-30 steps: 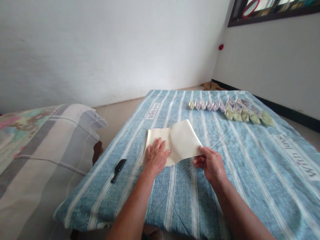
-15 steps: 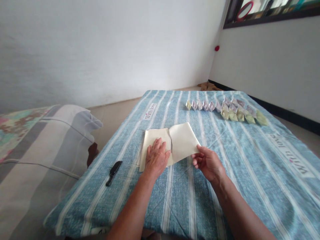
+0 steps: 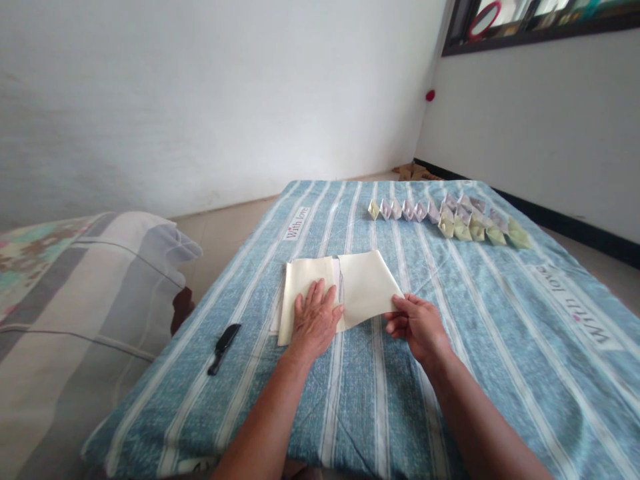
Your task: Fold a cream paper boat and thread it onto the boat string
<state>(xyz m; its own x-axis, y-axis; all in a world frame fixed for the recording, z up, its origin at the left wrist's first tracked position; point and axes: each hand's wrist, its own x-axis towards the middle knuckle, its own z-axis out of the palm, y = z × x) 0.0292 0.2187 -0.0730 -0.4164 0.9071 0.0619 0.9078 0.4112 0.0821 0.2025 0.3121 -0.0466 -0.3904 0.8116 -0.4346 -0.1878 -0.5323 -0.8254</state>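
My left hand lies flat with fingers spread on a stack of cream paper, pressing it to the cloth. Between thumb and bent fingers, my right hand pinches the lower right corner of a cream paper sheet, whose right side is lifted a little. A narrow gap with uneven edges runs between this sheet and the paper under my left hand. Pale paper shows in the gap. Whether the two parts still join near my left thumb, I cannot tell.
A black folding-type knife or comb-like tool lies to the left on the blue striped cloth. Several folded paper boats stand in rows at the far right. Grey striped bedding bulges beyond the left edge.
The right-hand sheet has shifted slightly right and down with my right hand. The gap beside the left stack looks wider at the top, showing pale paper. My left hand stays pressed down.
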